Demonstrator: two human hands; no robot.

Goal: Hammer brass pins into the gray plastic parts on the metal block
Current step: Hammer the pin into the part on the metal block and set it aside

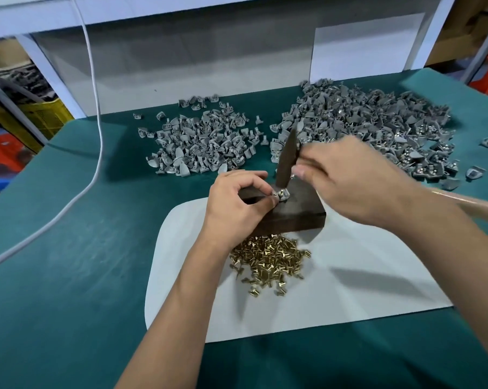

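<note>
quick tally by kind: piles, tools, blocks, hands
gray part piles: 2
brass pin pile: 1
hammer: 1
metal block: 1
hands, left hand and right hand: 2
total: 7

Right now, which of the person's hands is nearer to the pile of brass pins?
Left. The left hand holds the part just above the brass pins; the right hand grips the hammer higher, farther back.

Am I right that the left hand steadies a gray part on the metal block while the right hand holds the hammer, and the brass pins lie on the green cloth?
Not quite: the head view shows the brass pins heaped on the white sheet, not the green cloth. The rest is right.
</note>
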